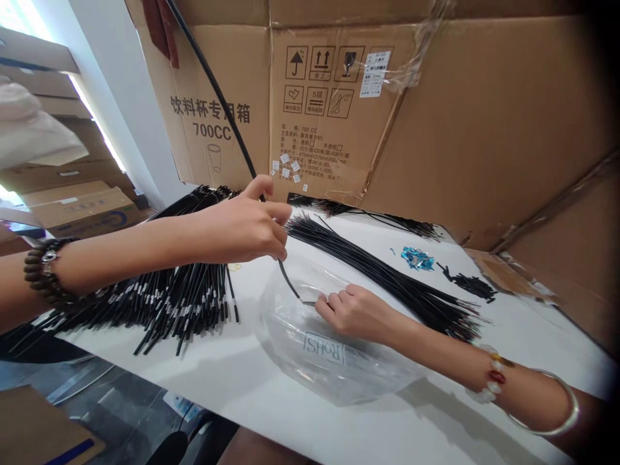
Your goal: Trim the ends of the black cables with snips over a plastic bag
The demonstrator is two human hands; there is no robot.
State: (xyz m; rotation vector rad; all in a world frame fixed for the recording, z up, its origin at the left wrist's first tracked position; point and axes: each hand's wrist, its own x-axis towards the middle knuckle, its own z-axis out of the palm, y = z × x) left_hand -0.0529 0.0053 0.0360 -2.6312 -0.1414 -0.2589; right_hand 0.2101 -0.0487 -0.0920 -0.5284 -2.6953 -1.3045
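Note:
A long black cable [216, 90] runs down from the top of the view into my left hand [264, 223], whose fingers are closed around it. Below that hand its thinner lower end [289, 280] curves toward my right hand [349, 313]. The right fingers are pinched together at the tip of this end, over a clear plastic bag [295, 361] printed "RoHS". What exactly lies between those fingertips is hidden. Beneath my left forearm spreads a pile of black cables [165, 310] with pale labels near their ends.
A bundle of black cables [382, 271] with bare ends crosses the white table [232, 394]. Blue foil pieces [417, 258] and short black pieces [469, 286] lie at the right. Large cardboard boxes [484, 116] wall the back, with small white labels [285, 169] stuck on.

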